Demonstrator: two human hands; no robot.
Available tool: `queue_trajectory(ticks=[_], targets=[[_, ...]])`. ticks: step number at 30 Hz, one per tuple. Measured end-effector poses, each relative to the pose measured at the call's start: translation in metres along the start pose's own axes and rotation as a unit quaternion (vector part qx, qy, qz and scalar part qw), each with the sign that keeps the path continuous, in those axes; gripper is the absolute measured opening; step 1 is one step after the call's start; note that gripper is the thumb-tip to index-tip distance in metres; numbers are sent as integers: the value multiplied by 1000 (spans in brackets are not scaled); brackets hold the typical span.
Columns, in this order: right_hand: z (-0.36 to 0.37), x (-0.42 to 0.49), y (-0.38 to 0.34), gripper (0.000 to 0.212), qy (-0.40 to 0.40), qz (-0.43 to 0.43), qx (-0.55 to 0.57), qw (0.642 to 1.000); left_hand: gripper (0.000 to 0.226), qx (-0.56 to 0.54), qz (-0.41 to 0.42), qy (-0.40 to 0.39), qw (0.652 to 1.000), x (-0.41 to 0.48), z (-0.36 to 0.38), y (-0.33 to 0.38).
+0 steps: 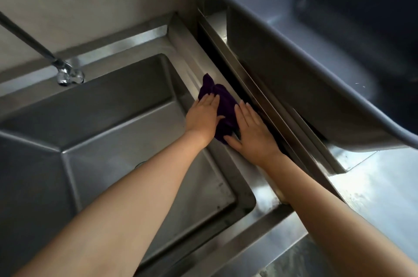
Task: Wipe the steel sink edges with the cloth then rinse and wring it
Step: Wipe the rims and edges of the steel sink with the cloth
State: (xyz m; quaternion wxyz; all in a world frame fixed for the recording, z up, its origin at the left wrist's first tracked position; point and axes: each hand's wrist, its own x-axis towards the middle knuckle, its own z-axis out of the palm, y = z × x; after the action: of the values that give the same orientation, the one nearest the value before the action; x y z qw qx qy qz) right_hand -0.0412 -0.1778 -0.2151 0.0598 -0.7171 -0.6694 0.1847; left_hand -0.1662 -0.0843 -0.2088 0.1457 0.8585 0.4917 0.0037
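The wiping step is in hand. A dark purple cloth lies bunched on the right-hand rim of the steel sink, roughly at the centre of the view, on the flat strip between the basin and the dark gap that separates it from the neighbouring bench. The left hand presses flat on the cloth's 9 o'clock side, its fingers straight, held together and pointing toward 12 o'clock; they clamp nothing. The right hand lies flat at the cloth's 4 o'clock side, fingers likewise extended and close together, thumb touching the cloth's near corner. Neither hand grips; both pin the cloth by palm pressure.

A grey plastic tub stands on the bench at 2 o'clock, and the tap sits at 9 o'clock with no water visibly running.

Judging by this, the rinsing and wringing are not yet begun. The next move likely calls for sliding the cloth along the rim under steady downward pressure, keeping it off the gap.
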Motion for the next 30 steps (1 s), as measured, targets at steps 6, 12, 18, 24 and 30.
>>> queue_trajectory(ticks=[6,12,18,24,30], targets=[[0,25,-7,93,6,-9,-23,1000,60,-33,-5,-3,999,28,-9,-24],[-3,57,-9,99,13,-24,-21,999,59,-12,-21,-5,1000,68,-26,-54],[-5,89,-13,102,20,-39,-10,999,59,2,-32,-11,999,95,-38,-75],[-9,117,-19,101,17,-41,29,999,59,-1,-40,-6,999,113,-40,-89],[-11,142,-22,99,21,-45,19,999,58,10,-47,-2,999,135,-46,-106]])
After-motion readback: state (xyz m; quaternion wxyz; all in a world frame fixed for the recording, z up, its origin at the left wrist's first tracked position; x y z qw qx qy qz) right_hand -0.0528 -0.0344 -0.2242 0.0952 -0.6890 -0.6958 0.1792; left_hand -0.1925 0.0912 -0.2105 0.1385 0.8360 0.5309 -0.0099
